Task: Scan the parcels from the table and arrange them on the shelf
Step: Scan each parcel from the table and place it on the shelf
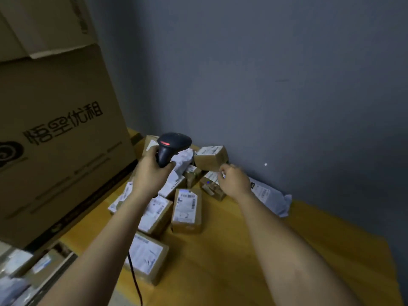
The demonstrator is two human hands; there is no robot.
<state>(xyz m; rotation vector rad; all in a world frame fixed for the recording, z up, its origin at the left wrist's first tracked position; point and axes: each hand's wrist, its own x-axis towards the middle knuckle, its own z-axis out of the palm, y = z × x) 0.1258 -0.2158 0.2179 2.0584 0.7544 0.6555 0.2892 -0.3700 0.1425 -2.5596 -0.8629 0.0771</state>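
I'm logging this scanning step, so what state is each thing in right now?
Dark handheld barcode scanner: held upright, red light lit.
Left hand: grips the scanner's handle.
Right hand: fingers curled over the pile; whether it holds anything is unclear.
Brown cardboard parcel with white label: lying flat, label up.

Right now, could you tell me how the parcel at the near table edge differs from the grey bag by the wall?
The near parcel is a brown cardboard box; the grey bag is a soft, crumpled plastic mailer. The near parcel lies beside the left arm and the scanner's cord; the grey bag lies against the wall, behind the right hand. Both lie on the yellow table with white labels up.
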